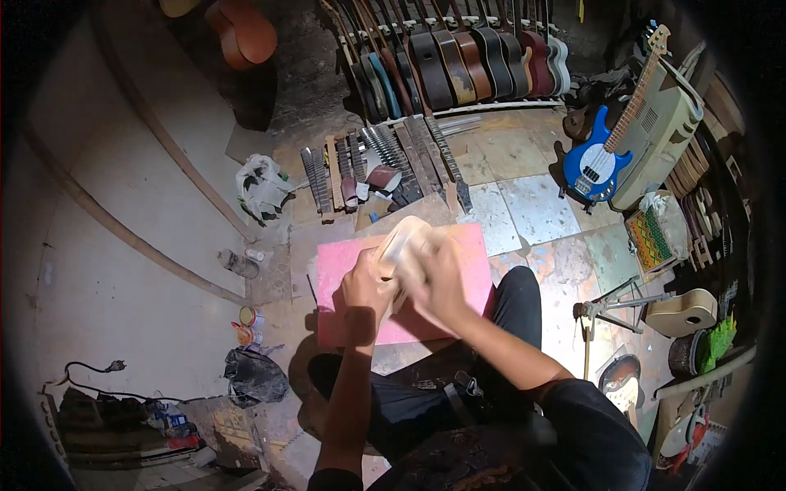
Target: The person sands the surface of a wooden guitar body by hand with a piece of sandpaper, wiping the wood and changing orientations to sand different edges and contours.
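My left hand (pixel 364 285) is closed on the near left edge of a pale, tan piece with a rounded far end (pixel 403 233), which looks like a small wooden body. A dark spot shows on it beside my fingers. Over its right side my right hand (pixel 440 282) is smeared by motion, so its fingers and anything in them cannot be made out. Beneath both hands lies a pink rectangular board (pixel 334 321), in front of my legs. My hands and the piece cover much of it.
Several fretted necks and files (pixel 360 164) lie on the floor beyond the board. A rack of guitars (pixel 458 69) stands behind them. A blue bass guitar (pixel 598 159) leans at the right, with a metal stand (pixel 610 307) nearer. Plastic bags (pixel 262 186) and cans (pixel 248 317) sit left.
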